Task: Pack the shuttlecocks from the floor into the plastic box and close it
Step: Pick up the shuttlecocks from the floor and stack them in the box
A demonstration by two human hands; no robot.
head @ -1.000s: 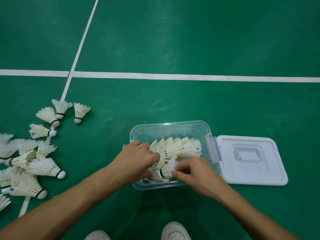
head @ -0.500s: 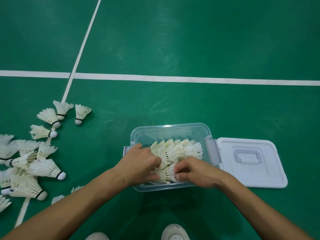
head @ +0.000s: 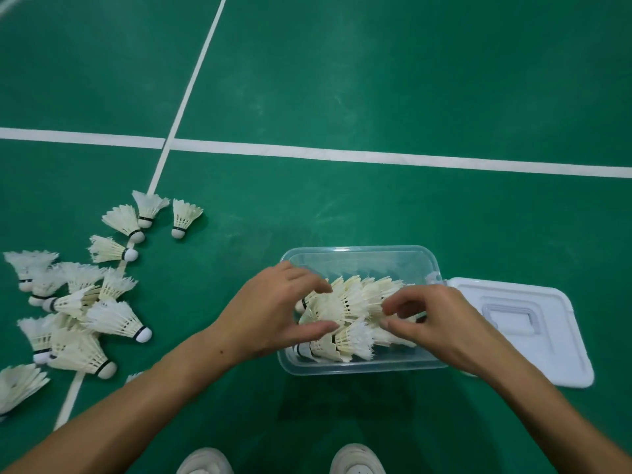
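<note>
Change: both hands have lifted off the packed shuttlecocks since half a second ago, when their fingers were pressed down into the feathers; they now hover just above them.
Left hand (head: 273,313): fingers and thumb loosely spread in a half-curl over the near left of the box, holding nothing.
Right hand (head: 441,323): fingers loosely curled above the feathers, empty as far as can be seen.
Plastic box (head: 362,258): clear, open, on the green floor (head: 376,80); the shuttlecocks inside (head: 352,313) lie nested in rows, probably to save room.
Loose shuttlecocks (head: 78,309): scattered well to the left on the floor, not yet packed.
Lid (head: 533,364): white, flat on the floor, touching the box's right side, likely kept within reach for closing.
Writing: none readable on box, lid or shuttlecocks.
Shoes (head: 357,460): white toes at the bottom edge.
</note>
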